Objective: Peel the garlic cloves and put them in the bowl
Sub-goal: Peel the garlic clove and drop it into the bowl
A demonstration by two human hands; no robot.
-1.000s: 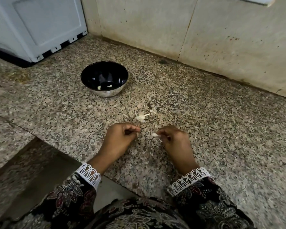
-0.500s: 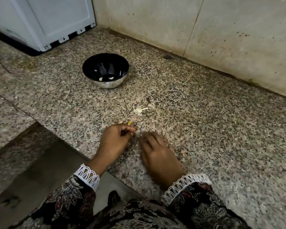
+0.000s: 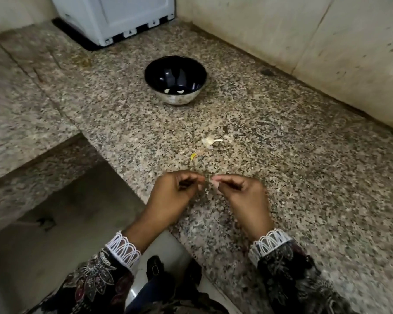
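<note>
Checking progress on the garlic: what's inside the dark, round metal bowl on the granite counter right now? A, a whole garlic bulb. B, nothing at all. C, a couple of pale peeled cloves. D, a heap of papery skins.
C: two small pale cloves lie at the bottom of the dark round metal bowl, which otherwise looks bare.

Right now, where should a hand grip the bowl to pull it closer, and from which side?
Pinch the near rim of the steel bowl, thumb inside, fingers outside, coming from the person's side. It stands upright and open, its curved wall offers no handle, and the peeled cloves lie low inside, probably clear of a thumb.
</note>
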